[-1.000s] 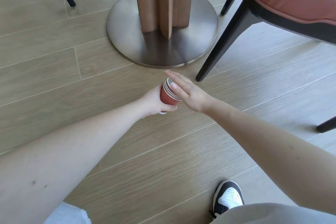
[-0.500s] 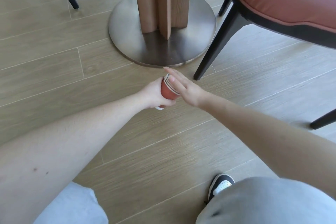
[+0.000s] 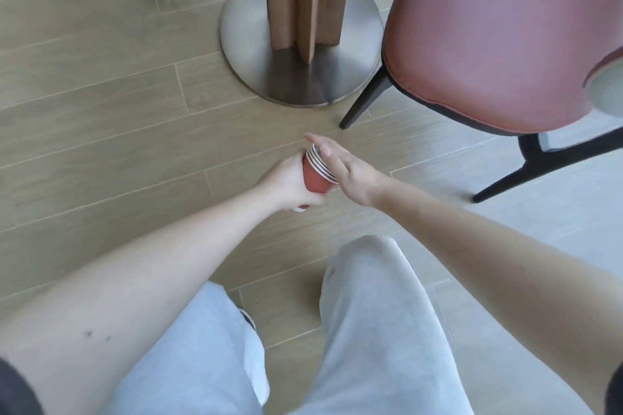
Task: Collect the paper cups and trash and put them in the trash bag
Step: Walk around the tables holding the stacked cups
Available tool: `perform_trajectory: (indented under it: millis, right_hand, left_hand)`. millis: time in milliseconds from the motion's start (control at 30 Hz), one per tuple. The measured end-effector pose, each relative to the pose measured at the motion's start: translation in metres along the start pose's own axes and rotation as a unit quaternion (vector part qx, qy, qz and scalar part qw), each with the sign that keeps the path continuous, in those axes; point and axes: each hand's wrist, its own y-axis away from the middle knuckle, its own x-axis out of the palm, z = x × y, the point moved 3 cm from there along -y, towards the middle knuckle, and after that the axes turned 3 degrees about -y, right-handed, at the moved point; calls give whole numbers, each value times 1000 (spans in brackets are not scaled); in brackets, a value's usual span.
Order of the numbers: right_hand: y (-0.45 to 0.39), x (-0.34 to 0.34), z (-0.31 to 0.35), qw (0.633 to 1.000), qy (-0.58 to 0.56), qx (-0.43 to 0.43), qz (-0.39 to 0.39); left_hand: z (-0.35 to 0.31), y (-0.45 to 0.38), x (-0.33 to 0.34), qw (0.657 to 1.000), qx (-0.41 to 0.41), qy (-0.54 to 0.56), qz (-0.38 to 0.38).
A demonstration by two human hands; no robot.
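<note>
Cups point(image 3: 315, 175) still nested, gripped by left hand point(image 3: 286, 184); right hand point(image 3: 347, 168) flat, fingers straight, pressing rims. Since a second ago: standing up, legs now in view, stack lifted off floor point(image 3: 101, 145). No bag visible; carry next.

Both bare arms reached forward and met in front of the knees. The left hand point(image 3: 286, 184) was curled around the side of the cups point(image 3: 315, 173), with the thumb under them and the fingers behind them. The right hand point(image 3: 350, 172) lay flat, fingers straight and together, with the palm against the rims of the cups. The right wrist was bent a little to the left. Both legs, in light grey trousers, stood below the cups.
</note>
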Motion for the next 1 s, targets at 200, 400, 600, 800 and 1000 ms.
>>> perform_trajectory:
  millis: [200,400,600,800,1000]
  right_hand:
    - [84,-27,109,1000,-2,2,10]
    - [154,-66,202,1000,0,-22,2]
    - [186,-89,273,997,29,-71,25]
    - [208,-116,325,994,-60,-89,-2]
    - [213,-168,338,984,-108,-105,-93]
  left_hand:
    - [-79,105,-63,1000,-17,-15,17]
    - [-154,190,-123,1000,-26,-7,4]
    - [-191,249,-178,999,-7,47,-9]
    - [-219,279,-222,997,13,59,-43]
    - [-259,268,-248,987,27,96,-124]
